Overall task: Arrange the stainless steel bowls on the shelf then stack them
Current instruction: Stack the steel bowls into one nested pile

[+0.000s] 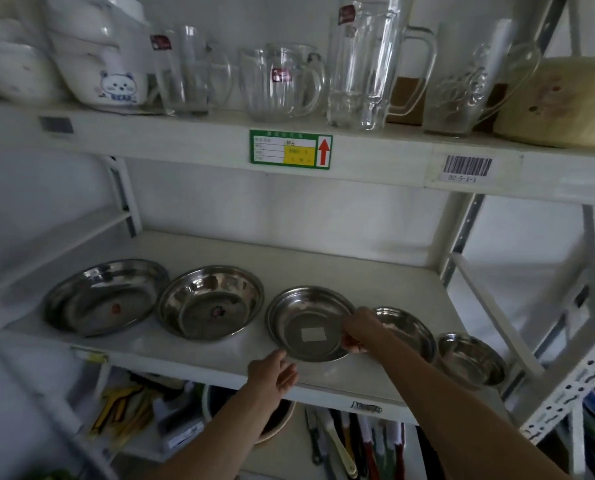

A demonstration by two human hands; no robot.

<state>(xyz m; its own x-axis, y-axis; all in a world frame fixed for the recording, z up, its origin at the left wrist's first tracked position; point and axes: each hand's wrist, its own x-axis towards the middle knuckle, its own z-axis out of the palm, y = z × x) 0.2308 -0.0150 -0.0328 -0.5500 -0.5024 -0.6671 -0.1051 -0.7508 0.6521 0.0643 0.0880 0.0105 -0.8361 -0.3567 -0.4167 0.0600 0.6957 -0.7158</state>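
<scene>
- My right hand [360, 332] pinches the right rim of the round stainless steel bowl with a white square sticker [310, 323], thumb under the edge, fingers curled over it
- My left hand [273, 374] hangs just below that bowl's front-left rim, fingers loosely spread, holding nothing
- The bowl sits mid-row on the white metal shelf [199, 355]
- Two larger steel bowls [211, 303] [103, 301] lie to its left
- Two smaller steel bowls [407, 329] [471, 358] lie beyond my right wrist
</scene>
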